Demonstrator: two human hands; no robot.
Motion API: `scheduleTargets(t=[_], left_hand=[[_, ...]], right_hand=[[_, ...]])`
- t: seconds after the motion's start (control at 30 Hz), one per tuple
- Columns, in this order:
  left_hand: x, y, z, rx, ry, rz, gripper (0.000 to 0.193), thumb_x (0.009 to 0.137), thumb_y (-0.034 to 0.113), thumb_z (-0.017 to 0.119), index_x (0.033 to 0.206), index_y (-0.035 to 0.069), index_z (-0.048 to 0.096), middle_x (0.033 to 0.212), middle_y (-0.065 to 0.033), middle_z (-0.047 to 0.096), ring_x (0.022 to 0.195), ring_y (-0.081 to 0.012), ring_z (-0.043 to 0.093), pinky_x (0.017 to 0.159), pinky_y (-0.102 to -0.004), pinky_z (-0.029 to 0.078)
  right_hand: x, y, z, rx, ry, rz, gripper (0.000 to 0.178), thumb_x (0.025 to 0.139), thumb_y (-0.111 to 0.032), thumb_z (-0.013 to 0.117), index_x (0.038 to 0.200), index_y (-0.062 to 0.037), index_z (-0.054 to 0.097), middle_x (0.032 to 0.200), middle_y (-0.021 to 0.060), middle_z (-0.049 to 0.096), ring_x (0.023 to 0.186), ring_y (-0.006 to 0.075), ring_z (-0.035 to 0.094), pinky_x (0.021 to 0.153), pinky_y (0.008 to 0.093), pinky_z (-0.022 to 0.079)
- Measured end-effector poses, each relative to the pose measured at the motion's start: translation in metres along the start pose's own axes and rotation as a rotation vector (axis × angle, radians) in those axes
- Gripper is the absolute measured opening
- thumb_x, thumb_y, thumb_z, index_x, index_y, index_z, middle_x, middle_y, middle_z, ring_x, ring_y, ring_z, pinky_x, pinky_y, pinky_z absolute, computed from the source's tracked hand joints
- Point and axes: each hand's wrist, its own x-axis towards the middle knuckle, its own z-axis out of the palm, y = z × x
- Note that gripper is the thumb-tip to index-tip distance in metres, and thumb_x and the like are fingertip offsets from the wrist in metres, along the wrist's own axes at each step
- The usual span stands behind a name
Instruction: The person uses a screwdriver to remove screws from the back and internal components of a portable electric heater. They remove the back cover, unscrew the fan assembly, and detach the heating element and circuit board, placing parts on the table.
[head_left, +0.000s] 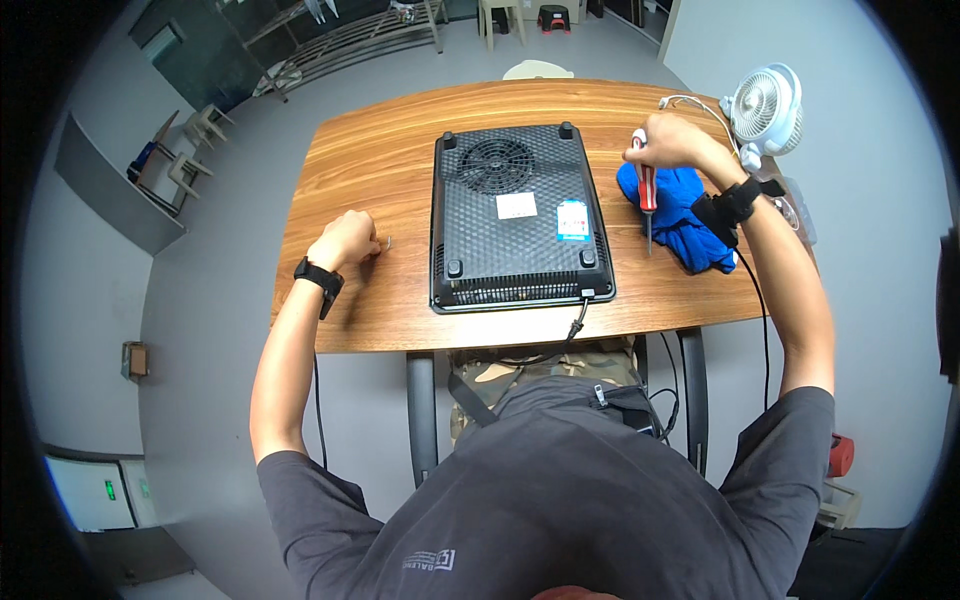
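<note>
A black induction cooktop (470, 225) lies upside down on the wooden table, its round fan grille, corner feet and two stickers facing up. My right hand (672, 142) is closed around the handle of a red and white screwdriver (648, 190), whose shaft points down beside the cooktop's right edge, apart from it. My left hand (346, 238) rests low over the table to the left of the cooktop, fingers pinched together. A tiny shiny piece (389, 243) shows at those fingertips, too small to name.
A crumpled blue cloth (690, 225) lies under and beside my right hand. A white fan (765, 108) stands at the far right corner, with a white cable (700, 99) near it. The cooktop's black cord (577, 325) hangs over the table's front edge.
</note>
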Motion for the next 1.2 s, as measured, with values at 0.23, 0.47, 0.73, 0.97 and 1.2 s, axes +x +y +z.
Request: scheduleTargets(t=[0.23, 0.47, 0.73, 0.97, 1.2], left_hand=[[0.004, 0.0, 0.002, 0.007, -0.013, 0.006, 0.015, 0.08, 0.014, 0.077, 0.075, 0.0, 0.076, 0.072, -0.0146, 0.073, 0.072, -0.0276, 0.072, 0.07, -0.0379, 0.057], [0.008, -0.002, 0.006, 0.038, 0.045, 0.034, 0.016, 0.078, 0.015, 0.08, 0.075, 0.0, 0.076, 0.07, -0.0147, 0.072, 0.069, -0.0272, 0.072, 0.068, -0.038, 0.057], [0.008, -0.002, 0.005, -0.004, -0.01, 0.007, 0.017, 0.079, 0.018, 0.081, 0.078, 0.002, 0.077, 0.072, -0.0138, 0.073, 0.068, -0.0266, 0.072, 0.069, -0.0376, 0.057], [0.009, -0.003, 0.004, -0.013, -0.025, 0.009, 0.018, 0.08, 0.017, 0.08, 0.074, 0.001, 0.076, 0.069, -0.013, 0.073, 0.066, -0.0243, 0.071, 0.068, -0.0362, 0.057], [0.011, -0.005, 0.0, -0.091, -0.053, 0.038, 0.022, 0.081, 0.019, 0.08, 0.069, 0.0, 0.075, 0.063, -0.0104, 0.07, 0.058, -0.0199, 0.068, 0.061, -0.0334, 0.055]], right_hand=[[0.013, 0.021, 0.041, 0.068, -0.138, 0.09, 0.05, 0.08, -0.051, 0.068, 0.081, -0.0021, 0.078, 0.082, 0.0229, 0.073, 0.08, 0.0345, 0.072, 0.077, 0.0442, 0.057], [0.023, 0.029, 0.066, 0.102, -0.07, 0.155, 0.061, 0.081, -0.057, 0.068, 0.083, 0.0031, 0.077, 0.085, 0.0272, 0.073, 0.084, 0.0379, 0.073, 0.079, 0.0445, 0.057], [0.032, 0.031, 0.081, 0.182, -0.15, 0.153, 0.063, 0.087, -0.058, 0.057, 0.097, 0.0002, 0.078, 0.103, 0.0258, 0.073, 0.1, 0.0403, 0.07, 0.09, 0.0473, 0.054], [0.038, 0.012, 0.06, 0.114, -0.104, 0.174, 0.049, 0.089, -0.054, 0.052, 0.093, -0.0151, 0.081, 0.099, 0.0181, 0.075, 0.101, 0.037, 0.07, 0.088, 0.0466, 0.054], [0.08, 0.02, 0.098, 0.137, -0.236, 0.199, 0.048, 0.095, -0.054, 0.054, 0.097, -0.0143, 0.081, 0.106, 0.0172, 0.075, 0.105, 0.0366, 0.07, 0.091, 0.0475, 0.053]])
